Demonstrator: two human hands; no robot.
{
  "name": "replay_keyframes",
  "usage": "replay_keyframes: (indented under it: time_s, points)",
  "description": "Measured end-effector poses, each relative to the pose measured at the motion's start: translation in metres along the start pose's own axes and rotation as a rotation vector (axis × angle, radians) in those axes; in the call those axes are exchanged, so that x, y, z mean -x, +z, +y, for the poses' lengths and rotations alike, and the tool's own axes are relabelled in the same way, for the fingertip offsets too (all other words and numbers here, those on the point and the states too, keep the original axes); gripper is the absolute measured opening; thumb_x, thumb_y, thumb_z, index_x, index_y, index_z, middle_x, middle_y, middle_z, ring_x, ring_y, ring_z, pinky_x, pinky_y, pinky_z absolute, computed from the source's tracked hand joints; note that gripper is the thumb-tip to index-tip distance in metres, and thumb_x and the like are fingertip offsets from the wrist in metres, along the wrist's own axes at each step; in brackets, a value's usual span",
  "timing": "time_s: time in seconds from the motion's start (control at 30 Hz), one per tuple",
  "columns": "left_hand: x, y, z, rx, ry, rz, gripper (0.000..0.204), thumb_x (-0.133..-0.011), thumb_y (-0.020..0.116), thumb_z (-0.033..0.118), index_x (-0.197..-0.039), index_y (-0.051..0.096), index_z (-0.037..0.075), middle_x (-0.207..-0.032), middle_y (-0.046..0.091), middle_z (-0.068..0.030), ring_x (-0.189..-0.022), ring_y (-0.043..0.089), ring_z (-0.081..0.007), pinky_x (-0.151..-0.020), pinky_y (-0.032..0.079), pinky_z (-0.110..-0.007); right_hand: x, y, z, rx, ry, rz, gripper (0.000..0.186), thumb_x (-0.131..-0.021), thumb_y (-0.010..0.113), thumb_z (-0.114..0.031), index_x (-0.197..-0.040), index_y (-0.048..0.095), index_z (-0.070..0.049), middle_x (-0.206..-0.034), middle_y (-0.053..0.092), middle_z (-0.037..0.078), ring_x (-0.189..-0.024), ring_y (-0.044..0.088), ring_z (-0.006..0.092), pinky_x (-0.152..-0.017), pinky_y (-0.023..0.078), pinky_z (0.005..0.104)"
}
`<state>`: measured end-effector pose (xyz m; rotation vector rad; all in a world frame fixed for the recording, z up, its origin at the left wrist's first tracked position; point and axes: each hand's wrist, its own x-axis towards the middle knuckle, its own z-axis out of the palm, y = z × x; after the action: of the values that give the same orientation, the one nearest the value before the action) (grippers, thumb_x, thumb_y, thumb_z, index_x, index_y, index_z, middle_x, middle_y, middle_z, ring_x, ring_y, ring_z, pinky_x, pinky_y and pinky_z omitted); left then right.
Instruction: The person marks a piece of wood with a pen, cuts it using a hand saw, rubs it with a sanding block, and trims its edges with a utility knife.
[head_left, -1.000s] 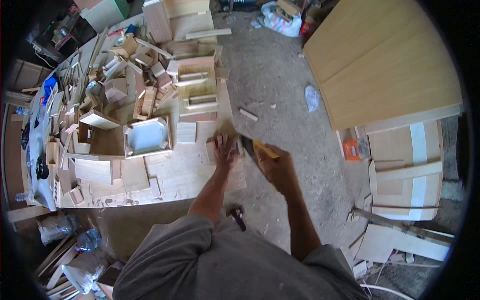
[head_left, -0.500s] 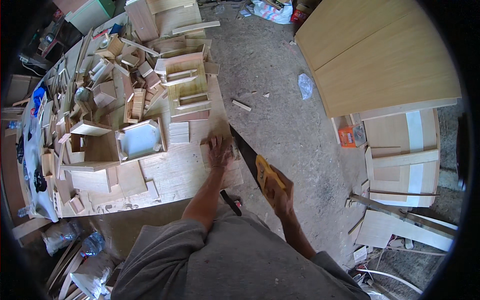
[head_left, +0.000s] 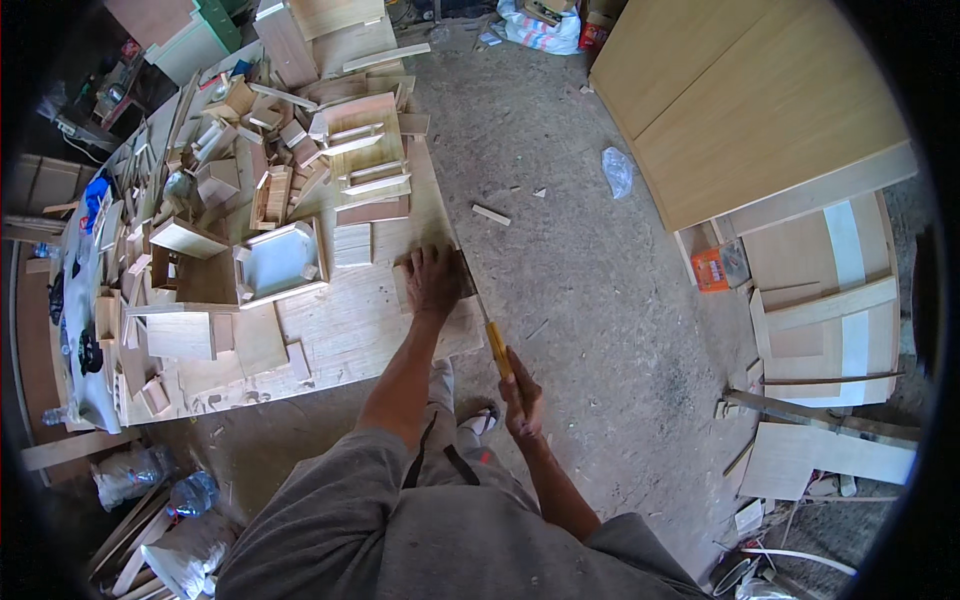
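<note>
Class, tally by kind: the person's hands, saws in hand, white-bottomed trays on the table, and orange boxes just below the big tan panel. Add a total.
Hands: 2 (left hand, right hand)
Saw: 1
White-bottomed tray: 1
Orange box: 1
Total: 5

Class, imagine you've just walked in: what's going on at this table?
A person's left hand rests palm-down on a small wooden piece near the edge of the table. The right hand grips a yellow-handled saw, its blade close beside the left hand; whether it has cut in is unclear. Assorted wood pieces crowd the table's far left.
</note>
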<state>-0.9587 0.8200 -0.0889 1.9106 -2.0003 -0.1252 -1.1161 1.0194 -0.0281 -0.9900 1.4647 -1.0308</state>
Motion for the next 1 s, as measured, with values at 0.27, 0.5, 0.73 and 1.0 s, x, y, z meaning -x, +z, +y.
replay_keyframes:
  time_s: [0.27, 0.5, 0.73, 1.0]
  points:
    - [0.002, 0.006, -0.005, -0.061, 0.020, 0.036, 0.029, -0.086, 0.055, 0.030, -0.109, 0.061, 0.013, -0.113, 0.053, -0.0123, -0.111, 0.046, -0.0338, -0.096, 0.032, -0.053, 0.026, 0.003, 0.023, 0.022, -0.066, 0.044, 0.047, -0.101, 0.045, -0.023, -0.139, 0.045, 0.005, -0.090, 0.060, 0.004, -0.070, 0.049, 0.0094, -0.065, 0.042, 0.0248]
    - [0.001, 0.003, 0.005, -0.010, -0.025, 0.009, 0.031, -0.087, 0.056, 0.035, -0.108, 0.064, 0.014, -0.115, 0.054, -0.0139, -0.114, 0.046, -0.0337, -0.096, 0.033, -0.054, 0.034, -0.005, 0.041, -0.072, -0.132, 0.114, 0.045, -0.100, 0.048, -0.023, -0.135, 0.050, 0.004, -0.078, 0.054, 0.001, -0.064, 0.044, 0.0066, -0.058, 0.038, 0.0227]
    - [0.003, 0.007, 0.004, -0.058, 0.017, 0.047, 0.031, -0.088, 0.055, 0.037, -0.109, 0.064, 0.016, -0.115, 0.053, -0.0142, -0.112, 0.046, -0.0339, -0.094, 0.033, -0.056, 0.036, -0.016, 0.048, -0.137, -0.080, 0.092, 0.046, -0.099, 0.051, -0.025, -0.135, 0.051, 0.003, -0.087, 0.061, 0.006, -0.062, 0.046, 0.0086, -0.057, 0.040, 0.0238]
    - [0.003, 0.014, -0.006, -0.059, 0.037, 0.117, 0.030, -0.089, 0.055, 0.036, -0.108, 0.064, 0.015, -0.116, 0.054, -0.0116, -0.115, 0.046, -0.0323, -0.095, 0.032, -0.056, 0.047, -0.010, 0.029, -0.098, -0.106, 0.116, 0.046, -0.098, 0.050, -0.025, -0.134, 0.052, 0.005, -0.075, 0.054, 0.001, -0.061, 0.044, 0.0081, -0.056, 0.038, 0.0235]
